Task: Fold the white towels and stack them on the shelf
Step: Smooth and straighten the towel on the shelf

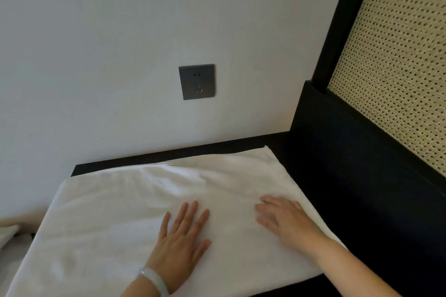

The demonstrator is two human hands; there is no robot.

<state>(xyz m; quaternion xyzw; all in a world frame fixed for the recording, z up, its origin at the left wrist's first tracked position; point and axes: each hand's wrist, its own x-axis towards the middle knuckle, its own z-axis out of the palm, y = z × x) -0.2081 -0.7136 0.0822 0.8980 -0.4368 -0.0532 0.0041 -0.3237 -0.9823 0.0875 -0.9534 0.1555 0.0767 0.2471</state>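
1. Your left hand [181,236] and right hand [283,219] lie flat on the white towel [108,205], fingers straight, gripping nothing.
2. The towel fills the lower frame, on the dark shelf [144,158].
3. Risk: pushing sideways could rumple the layers, or drag the towel leftwards, where it seems to overhang.
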